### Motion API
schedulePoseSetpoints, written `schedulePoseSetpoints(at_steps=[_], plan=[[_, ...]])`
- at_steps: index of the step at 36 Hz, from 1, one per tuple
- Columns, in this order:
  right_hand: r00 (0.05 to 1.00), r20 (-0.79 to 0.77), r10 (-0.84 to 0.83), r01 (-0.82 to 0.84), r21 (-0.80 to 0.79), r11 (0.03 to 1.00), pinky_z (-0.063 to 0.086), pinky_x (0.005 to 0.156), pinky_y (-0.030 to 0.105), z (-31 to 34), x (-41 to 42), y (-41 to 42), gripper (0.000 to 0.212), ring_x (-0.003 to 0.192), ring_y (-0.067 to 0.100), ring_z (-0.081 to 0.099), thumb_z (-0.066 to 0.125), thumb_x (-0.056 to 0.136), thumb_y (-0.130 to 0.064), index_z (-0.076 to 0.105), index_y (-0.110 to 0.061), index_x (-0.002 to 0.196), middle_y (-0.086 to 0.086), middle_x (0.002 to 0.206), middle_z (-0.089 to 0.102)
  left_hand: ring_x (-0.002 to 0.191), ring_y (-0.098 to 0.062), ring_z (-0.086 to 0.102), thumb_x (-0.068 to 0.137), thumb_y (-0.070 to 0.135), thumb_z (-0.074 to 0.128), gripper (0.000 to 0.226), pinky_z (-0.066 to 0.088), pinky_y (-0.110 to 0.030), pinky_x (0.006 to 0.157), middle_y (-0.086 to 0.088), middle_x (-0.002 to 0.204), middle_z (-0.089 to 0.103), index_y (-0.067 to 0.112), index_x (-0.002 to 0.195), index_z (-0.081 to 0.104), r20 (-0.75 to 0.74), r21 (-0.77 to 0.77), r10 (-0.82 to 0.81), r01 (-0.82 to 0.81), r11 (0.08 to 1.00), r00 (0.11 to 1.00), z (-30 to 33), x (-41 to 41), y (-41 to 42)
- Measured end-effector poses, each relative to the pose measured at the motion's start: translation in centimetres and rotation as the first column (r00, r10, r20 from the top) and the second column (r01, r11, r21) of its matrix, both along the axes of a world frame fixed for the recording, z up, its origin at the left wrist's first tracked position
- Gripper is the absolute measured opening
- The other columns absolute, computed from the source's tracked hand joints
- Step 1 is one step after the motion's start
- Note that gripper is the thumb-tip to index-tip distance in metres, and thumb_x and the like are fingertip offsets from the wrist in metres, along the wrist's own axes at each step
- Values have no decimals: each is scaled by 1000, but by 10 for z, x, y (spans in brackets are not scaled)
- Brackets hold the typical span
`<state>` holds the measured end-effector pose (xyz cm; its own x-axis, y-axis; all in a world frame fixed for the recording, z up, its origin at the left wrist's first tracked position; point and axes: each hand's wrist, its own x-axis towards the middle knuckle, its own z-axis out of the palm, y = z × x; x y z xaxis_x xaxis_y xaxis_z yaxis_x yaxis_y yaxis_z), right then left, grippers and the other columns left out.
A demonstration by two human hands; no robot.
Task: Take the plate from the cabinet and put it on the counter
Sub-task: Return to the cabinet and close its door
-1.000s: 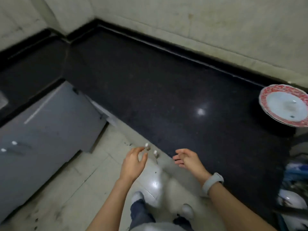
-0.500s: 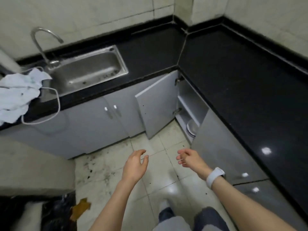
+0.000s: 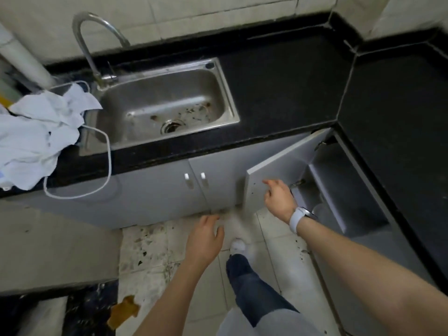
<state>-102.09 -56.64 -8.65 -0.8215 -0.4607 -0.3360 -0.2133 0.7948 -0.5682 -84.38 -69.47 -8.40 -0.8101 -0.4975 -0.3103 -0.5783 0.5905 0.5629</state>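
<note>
White cloth (image 3: pixel 36 132) lies heaped at the tabletop's left end, beside the steel sink (image 3: pixel 167 103); the black tabletop (image 3: pixel 286 76) runs on past the sink to the far right corner and turns down the right edge. Below that corner a grey cabinet (image 3: pixel 339 190) stands with its door (image 3: pixel 278 170) swung open. The plate (image 3: pixel 320 209) seems to be the pale round shape low inside, half hidden behind the right wrist, so it is not yet lifted. By my reading the task is barely begun: door open, reach, lift and set-down all remain. The left hand (image 3: pixel 203 241) hangs over the floor, fingers loosely spread, holding nothing. The right hand (image 3: pixel 278 200) is in front of the door's inner face, fingers (image 3: pixel 269 183) relaxed and parted, empty; contact with the door cannot be told.
</note>
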Motion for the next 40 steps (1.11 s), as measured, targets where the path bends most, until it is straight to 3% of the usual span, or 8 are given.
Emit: schedulePoseSetpoints(at_steps=[7,14,20,24,26,30,35,40], plan=[[979,-34,200,-185,259,948,12,116,49,-34,-64,-50,49,145,33,-6,29,94,-23,24,-23,143,12,158,2,112,-29,54,91,16,48,33,44,-36,97,-14,124,57,9,124,53,41,-6,-135,136,991,990,-2,-84,-60],[989,-61,135,-122,179,976,9,119,40,-47,-53,-35,41,146,29,-6,28,94,-35,50,-19,124,12,157,13,119,-29,50,91,18,45,40,42,-38,102,-13,131,53,9,130,47,93,-20,-398,402,916,913,-7,-156,-68],[972,-178,-154,173,93,981,51,96,37,-58,-17,4,22,137,25,31,43,81,-13,62,-7,92,18,141,46,141,-25,24,93,21,39,53,29,-42,114,-4,156,21,20,143,24,150,-25,-758,769,638,634,-19,-230,-30],[942,-144,-302,325,173,930,43,95,23,-51,4,27,61,132,21,29,63,62,3,48,-4,121,16,138,50,146,-23,-3,92,16,40,65,22,-49,115,4,160,-5,25,146,6,207,-7,-920,941,339,333,-25,-269,10],[868,-151,-473,496,288,819,34,104,24,-50,11,46,76,131,21,32,71,55,0,44,-4,126,15,135,53,146,-24,-12,90,14,43,72,18,-51,116,5,159,-12,28,146,1,212,-11,-975,997,73,73,-36,-293,57],[870,-186,-456,489,443,752,13,116,32,-55,-2,46,77,127,25,49,72,52,-8,51,-6,126,11,137,53,143,-28,-22,87,15,49,80,3,-55,117,3,158,-18,29,146,-3,312,-119,-950,991,-56,-17,-43,-311,71],[779,-80,-621,592,417,689,-11,112,44,-46,-20,68,72,138,21,-21,35,84,-3,2,-15,147,-4,150,-17,144,-25,-21,86,15,52,88,0,-57,116,4,157,-22,31,144,-12,336,-125,-940,987,-105,-58,-54,-319,107],[735,-38,-677,617,450,645,-13,114,51,-40,-40,98,71,142,24,-22,32,86,-4,-2,-20,147,-1,156,-19,144,-25,-20,86,18,54,88,1,-56,117,3,158,-20,30,145,-10,347,-156,-937,984,-84,-25,-50,-327,141]])
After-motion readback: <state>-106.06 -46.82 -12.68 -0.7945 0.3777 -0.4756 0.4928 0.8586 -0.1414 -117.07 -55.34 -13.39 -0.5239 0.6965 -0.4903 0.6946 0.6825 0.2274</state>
